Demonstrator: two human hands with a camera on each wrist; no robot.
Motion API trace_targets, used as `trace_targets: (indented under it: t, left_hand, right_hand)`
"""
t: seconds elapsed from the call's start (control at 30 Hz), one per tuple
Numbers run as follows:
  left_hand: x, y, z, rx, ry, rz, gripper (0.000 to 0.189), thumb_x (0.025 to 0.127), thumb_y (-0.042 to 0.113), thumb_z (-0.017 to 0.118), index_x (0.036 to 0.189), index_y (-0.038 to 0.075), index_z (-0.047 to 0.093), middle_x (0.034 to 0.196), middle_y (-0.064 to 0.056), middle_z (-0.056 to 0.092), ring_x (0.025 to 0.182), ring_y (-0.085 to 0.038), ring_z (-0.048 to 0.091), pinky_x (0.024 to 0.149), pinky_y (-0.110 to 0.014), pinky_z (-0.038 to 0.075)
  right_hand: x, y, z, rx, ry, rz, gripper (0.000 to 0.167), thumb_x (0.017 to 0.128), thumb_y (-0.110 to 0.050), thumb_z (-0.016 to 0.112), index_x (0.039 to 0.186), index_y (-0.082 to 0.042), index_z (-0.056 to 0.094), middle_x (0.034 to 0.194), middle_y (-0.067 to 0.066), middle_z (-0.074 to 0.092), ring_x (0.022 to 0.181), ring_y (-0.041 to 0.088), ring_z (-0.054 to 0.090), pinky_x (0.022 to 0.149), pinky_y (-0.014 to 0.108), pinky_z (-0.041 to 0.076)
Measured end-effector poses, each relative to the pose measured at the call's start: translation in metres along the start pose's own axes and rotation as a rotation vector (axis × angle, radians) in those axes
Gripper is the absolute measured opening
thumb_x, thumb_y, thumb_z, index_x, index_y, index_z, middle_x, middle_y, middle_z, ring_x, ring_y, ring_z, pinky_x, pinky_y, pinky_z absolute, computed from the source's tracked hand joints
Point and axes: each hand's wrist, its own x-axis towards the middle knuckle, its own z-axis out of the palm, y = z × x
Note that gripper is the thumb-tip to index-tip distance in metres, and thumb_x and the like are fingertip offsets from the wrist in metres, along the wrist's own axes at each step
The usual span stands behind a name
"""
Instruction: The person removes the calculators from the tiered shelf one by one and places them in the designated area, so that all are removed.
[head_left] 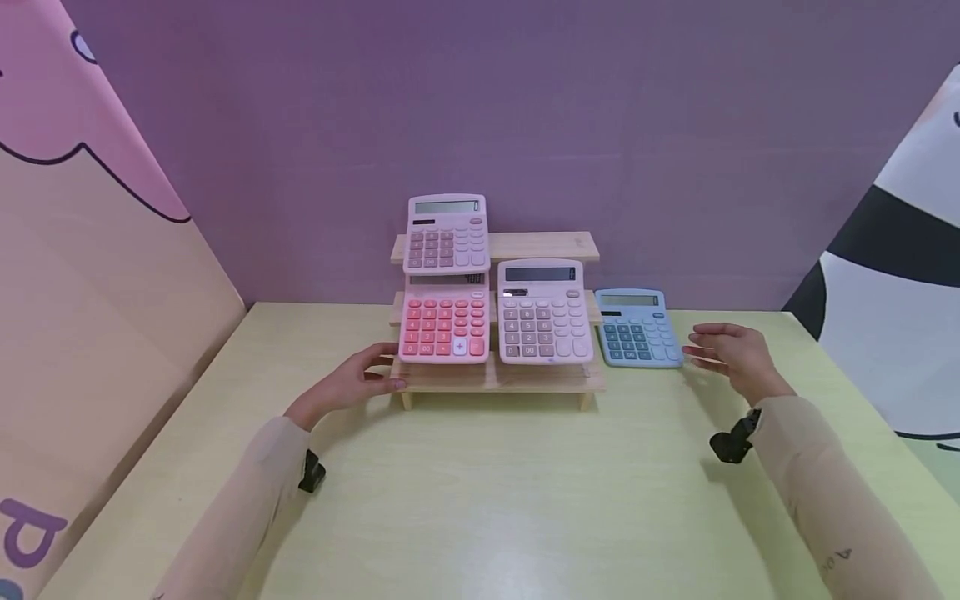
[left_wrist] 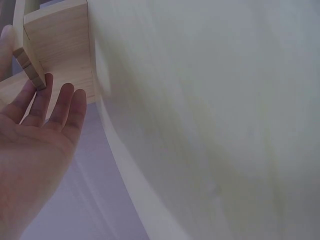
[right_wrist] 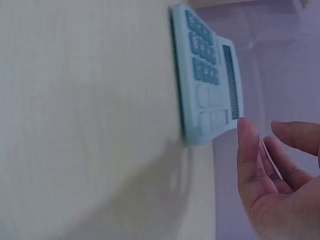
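A three-tier wooden stand [head_left: 536,379] holds three calculators. A light pink calculator [head_left: 447,235] leans on the top tier at left. Below it, partly covered, is a pink calculator with coral keys [head_left: 444,327]. A second light pink calculator [head_left: 545,312] leans beside that one. A blue calculator [head_left: 639,329] rests tilted right of the stand. My left hand [head_left: 352,382] pinches the left end of the stand's lowest board, thumb at the front; in the left wrist view its fingers [left_wrist: 67,107] meet the board's end. My right hand [head_left: 735,358] hovers with extended fingers beside the blue calculator; contact cannot be told.
The pale wooden table [head_left: 487,500] extends in front of the stand. A purple wall panel [head_left: 525,108] rises behind it. Printed panels stand at both sides, the left panel [head_left: 97,292] cream and pink, the right panel [head_left: 892,317] white and black.
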Motion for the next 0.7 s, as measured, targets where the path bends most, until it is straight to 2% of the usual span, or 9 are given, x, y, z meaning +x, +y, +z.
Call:
trace_targets:
  t: [0.13, 0.3, 0.5, 0.7]
  left_hand:
    - [0.001, 0.001, 0.001, -0.005, -0.001, 0.015, 0.07, 0.083, 0.029, 0.067, 0.138, 0.005, 0.032, 0.144, -0.014, 0.034, 0.13, -0.035, 0.035, 0.106, -0.046, 0.036]
    - [0.0, -0.001, 0.0, -0.001, -0.003, 0.008, 0.071, 0.082, 0.03, 0.068, 0.138, 0.006, 0.032, 0.143, -0.014, 0.034, 0.129, -0.035, 0.036, 0.105, -0.046, 0.037]
    - [-0.001, -0.001, 0.0, -0.004, 0.002, 0.011, 0.071, 0.082, 0.031, 0.068, 0.139, 0.007, 0.032, 0.143, -0.013, 0.034, 0.129, -0.035, 0.036, 0.105, -0.047, 0.036]
    - [-0.002, 0.001, 0.0, -0.011, 0.0, 0.003, 0.07, 0.082, 0.029, 0.068, 0.138, 0.007, 0.032, 0.143, -0.012, 0.034, 0.13, -0.034, 0.035, 0.106, -0.047, 0.036]
  right_hand:
    - [-0.005, -0.01, 0.0, 0.0, -0.02, -0.054, 0.022, 0.094, -0.022, 0.05, 0.114, -0.014, 0.047, 0.078, -0.021, 0.061, 0.076, -0.002, 0.065, 0.073, 0.019, 0.055]
    - [-0.01, -0.027, 0.011, -0.032, -0.046, -0.107, 0.02, 0.092, -0.027, 0.053, 0.11, -0.02, 0.048, 0.085, -0.021, 0.06, 0.078, -0.004, 0.064, 0.074, 0.018, 0.054]
    - [-0.018, -0.045, 0.029, -0.058, -0.085, -0.158, 0.03, 0.092, -0.027, 0.053, 0.118, -0.014, 0.047, 0.087, -0.021, 0.061, 0.08, -0.003, 0.064, 0.077, 0.019, 0.054]
    - [-0.025, -0.055, 0.045, -0.07, -0.113, -0.218, 0.032, 0.091, -0.023, 0.055, 0.118, -0.009, 0.048, 0.089, -0.019, 0.063, 0.082, -0.001, 0.065, 0.077, 0.021, 0.055]
